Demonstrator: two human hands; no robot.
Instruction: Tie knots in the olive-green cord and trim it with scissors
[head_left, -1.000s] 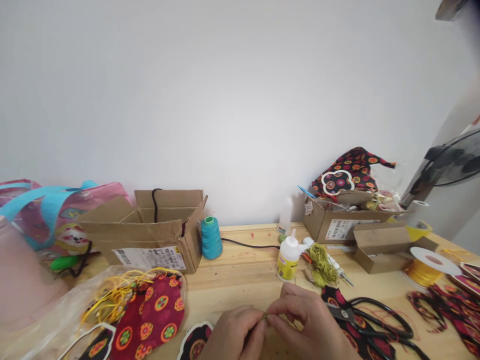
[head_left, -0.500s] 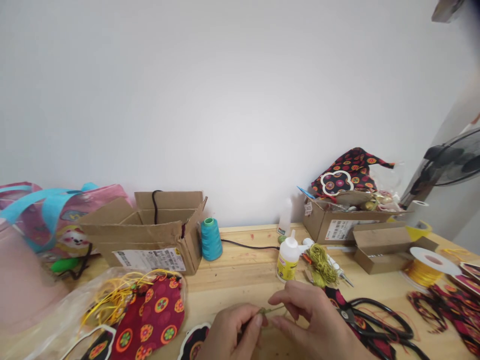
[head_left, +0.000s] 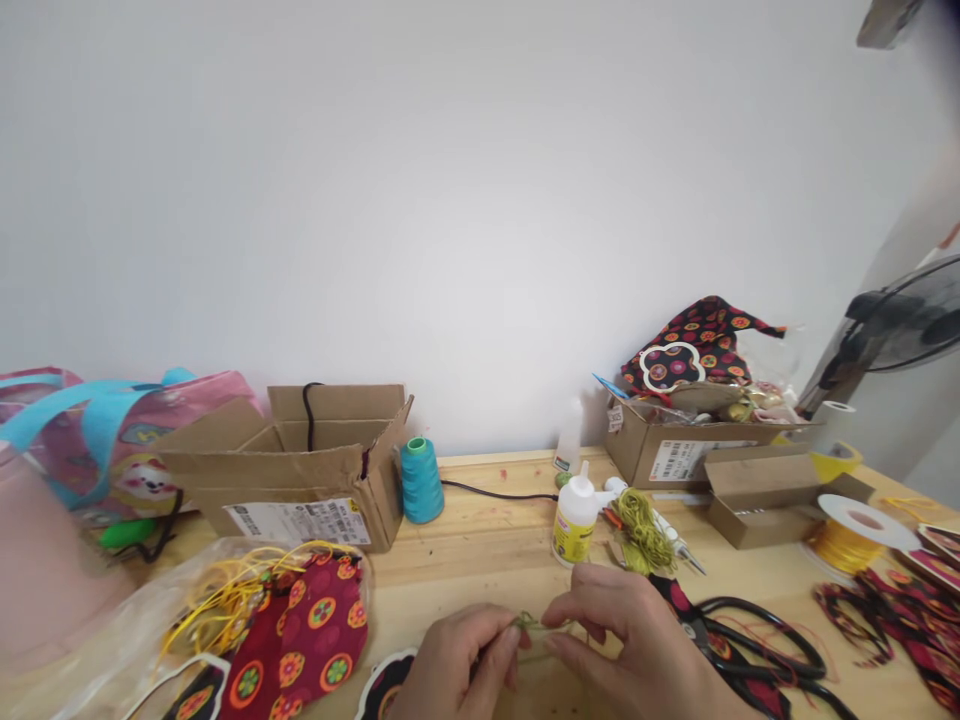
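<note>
Between thumb and forefinger, my left hand (head_left: 466,660) pinches a thin olive-green cord (head_left: 527,621) that forms a small loop or knot at the fingertips. My right hand (head_left: 626,630), just to the right, holds a strand of the same cord between its thumb and fingers. Behind my hands stands a white glue bottle (head_left: 575,520) with a yellow label. A bundle of olive-green cord (head_left: 643,530) lies right of the bottle. Black-handled scissors (head_left: 761,640) rest beside my right hand, on dark patterned fabric. A white-edged fabric piece (head_left: 386,685) is partly hidden by my left hand.
At left are an open cardboard box (head_left: 292,480), a teal thread cone (head_left: 422,480), and a plastic bag with yellow cords (head_left: 217,595) and red patterned fabric (head_left: 319,625). A filled box (head_left: 675,450), a small open box (head_left: 769,500) and a yellow cord spool (head_left: 847,545) stand at right.
The cord at my left fingertips now shows a looser loop, where it was drawn into a straighter line before. My right fingers have shifted slightly.
</note>
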